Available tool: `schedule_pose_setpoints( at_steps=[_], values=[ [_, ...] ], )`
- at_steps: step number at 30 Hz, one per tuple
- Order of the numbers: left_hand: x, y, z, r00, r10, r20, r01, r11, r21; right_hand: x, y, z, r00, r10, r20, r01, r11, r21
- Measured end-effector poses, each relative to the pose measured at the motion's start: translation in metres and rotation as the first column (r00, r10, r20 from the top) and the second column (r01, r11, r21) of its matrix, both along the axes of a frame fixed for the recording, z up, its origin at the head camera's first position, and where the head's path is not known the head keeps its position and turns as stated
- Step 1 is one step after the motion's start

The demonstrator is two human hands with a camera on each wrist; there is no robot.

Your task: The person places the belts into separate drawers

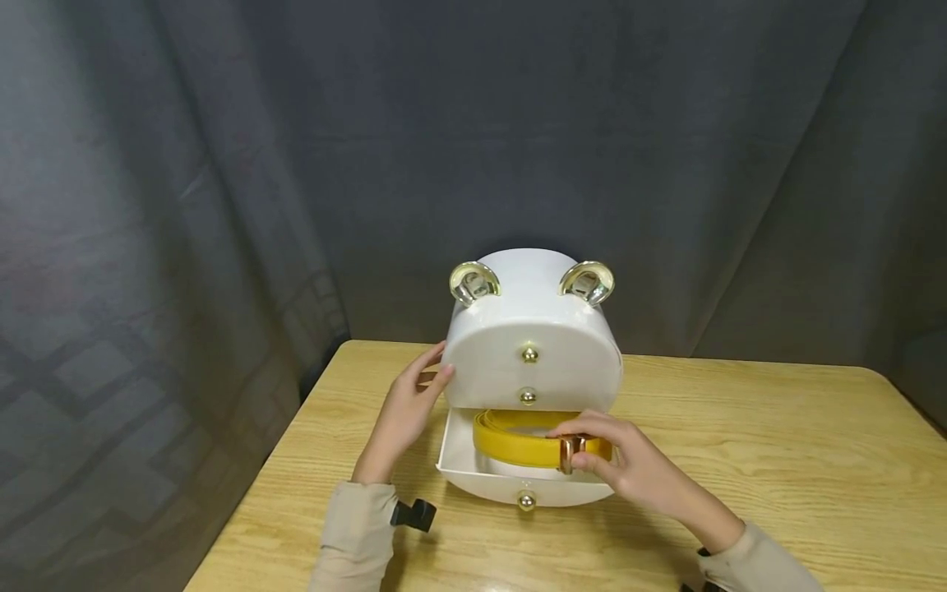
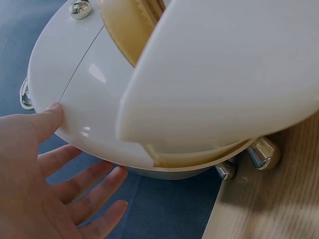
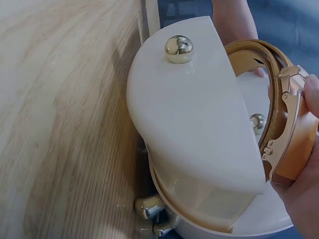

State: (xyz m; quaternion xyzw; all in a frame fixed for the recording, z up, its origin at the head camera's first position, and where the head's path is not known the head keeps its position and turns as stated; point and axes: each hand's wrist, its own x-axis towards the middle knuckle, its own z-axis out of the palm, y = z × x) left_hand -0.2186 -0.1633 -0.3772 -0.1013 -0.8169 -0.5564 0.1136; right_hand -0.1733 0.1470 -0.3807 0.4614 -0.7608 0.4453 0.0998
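Note:
A white storage box (image 1: 533, 296) with gold bear ears stands on the table, its bottom drawer (image 1: 481, 485) pulled out. Over that drawer is a coiled yellow belt (image 1: 510, 444) with a shiny gold buckle (image 3: 294, 134). My right hand (image 1: 629, 464) pinches the belt at its buckle between thumb and fingers. On the box's left side rests my left hand (image 1: 410, 403); in the left wrist view its thumb touches the white front edge and its fingers (image 2: 94, 189) are spread along the side. How far the belt sits inside the drawer is partly hidden by the drawer front.
The box has gold round knobs (image 1: 528, 353) on its front and gold feet (image 2: 264, 153) beneath. It stands on a light wood table (image 1: 755, 444), towards the back edge. A dark grey curtain (image 1: 666, 164) hangs behind.

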Motion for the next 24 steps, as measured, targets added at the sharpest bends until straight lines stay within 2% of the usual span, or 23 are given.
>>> schedule_pose_setpoints(
  at_steps=[7, 17, 24],
  values=[
    [0.002, 0.0, 0.002, 1.0, 0.006, 0.011, -0.006, 1.0, -0.002, -0.006, -0.003, -0.002, 0.999, 0.036, 0.038, -0.037, 0.999, 0.018],
    [0.001, 0.0, 0.001, 1.0, 0.002, 0.009, -0.002, 1.0, 0.002, -0.014, -0.003, -0.008, 0.996, -0.028, 0.081, 0.02, 0.995, 0.095],
    [0.001, 0.0, 0.0, 1.0, 0.001, 0.014, -0.001, 1.0, 0.007, -0.021, -0.004, -0.013, 0.992, 0.005, 0.123, -0.018, 0.994, 0.106]
  ],
)
